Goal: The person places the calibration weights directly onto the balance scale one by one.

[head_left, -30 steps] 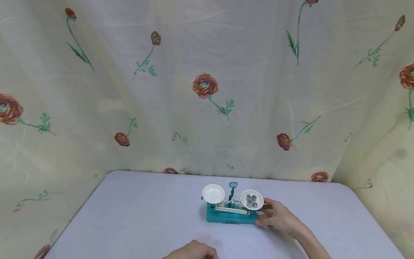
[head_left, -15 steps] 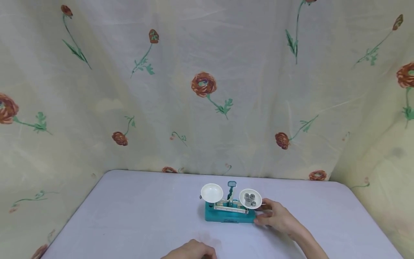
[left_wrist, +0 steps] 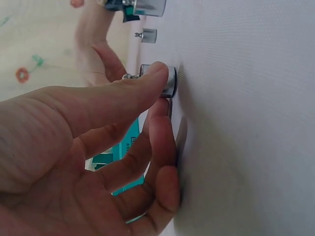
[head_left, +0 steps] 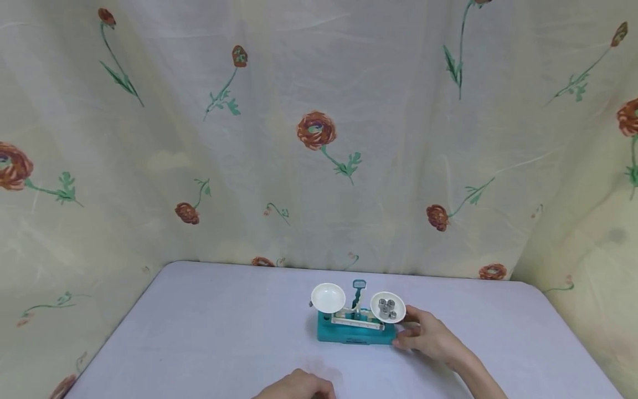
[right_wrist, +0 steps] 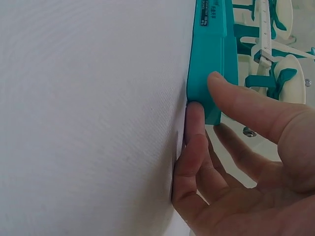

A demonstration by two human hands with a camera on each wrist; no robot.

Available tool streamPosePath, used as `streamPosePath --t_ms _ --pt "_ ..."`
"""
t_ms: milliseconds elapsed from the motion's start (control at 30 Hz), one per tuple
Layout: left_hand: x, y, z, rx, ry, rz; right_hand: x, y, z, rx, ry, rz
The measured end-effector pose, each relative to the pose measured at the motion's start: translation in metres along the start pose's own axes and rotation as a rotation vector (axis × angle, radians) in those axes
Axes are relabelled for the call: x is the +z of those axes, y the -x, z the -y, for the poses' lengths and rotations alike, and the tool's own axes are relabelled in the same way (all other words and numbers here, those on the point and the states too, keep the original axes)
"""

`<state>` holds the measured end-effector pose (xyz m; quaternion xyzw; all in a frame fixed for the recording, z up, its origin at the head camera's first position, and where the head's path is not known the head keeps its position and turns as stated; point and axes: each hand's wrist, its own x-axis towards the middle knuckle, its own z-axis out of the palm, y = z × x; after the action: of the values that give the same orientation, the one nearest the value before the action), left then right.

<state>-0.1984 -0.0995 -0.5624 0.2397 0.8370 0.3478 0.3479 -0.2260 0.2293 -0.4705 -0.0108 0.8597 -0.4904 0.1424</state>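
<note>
A teal balance scale [head_left: 356, 333] stands on the table, its beam [head_left: 358, 323] sloping down to the right. Its left pan [head_left: 328, 298] is bare, while the right pan [head_left: 375, 313] holds several small silver metal pieces [head_left: 387, 308]. My right hand [head_left: 431, 335] grips the right end of the base; in the right wrist view the thumb [right_wrist: 231, 96] lies on its side and fingers press its end. At the bottom of the head view is my left hand [head_left: 297, 384]. In the left wrist view it pinches a knobbed metal weight [left_wrist: 170, 83] that stands on the table, partly hidden by the thumb.
Two more knobbed weights stand beyond the held one in the left wrist view: a small weight [left_wrist: 149, 36] and a larger weight [left_wrist: 150, 6]. A pale table [head_left: 209, 332] carries everything, with a flowered curtain [head_left: 389, 166] behind it.
</note>
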Motion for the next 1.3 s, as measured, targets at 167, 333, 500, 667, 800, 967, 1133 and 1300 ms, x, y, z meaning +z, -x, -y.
streamPosePath --t_ms 167,333,500,667,800,967,1133,1300 --pt "0.000 0.002 0.000 -0.009 0.039 -0.015 -0.001 0.002 -0.001 -0.020 -0.003 -0.007" --pt "-0.002 0.000 0.004 0.010 0.110 -0.020 0.001 0.003 -0.003 -0.032 0.018 -0.025" --pt "-0.003 0.000 0.006 0.009 0.191 -0.026 0.001 0.002 -0.004 -0.050 0.026 -0.027" --pt "-0.012 0.018 -0.018 0.016 0.208 -0.088 0.001 0.001 -0.004 -0.050 0.030 -0.026" --pt "-0.021 0.044 -0.058 -0.043 0.154 -0.158 0.001 0.002 -0.003 -0.047 0.036 -0.028" --pt "-0.029 0.062 -0.089 -0.107 0.138 -0.251 0.001 0.003 -0.002 -0.058 0.022 -0.020" --pt "-0.032 0.067 -0.098 -0.095 0.145 -0.336 0.001 0.003 -0.001 -0.065 0.026 -0.021" --pt "-0.037 0.070 -0.098 -0.038 0.122 -0.375 0.002 0.002 -0.001 -0.058 0.033 -0.026"
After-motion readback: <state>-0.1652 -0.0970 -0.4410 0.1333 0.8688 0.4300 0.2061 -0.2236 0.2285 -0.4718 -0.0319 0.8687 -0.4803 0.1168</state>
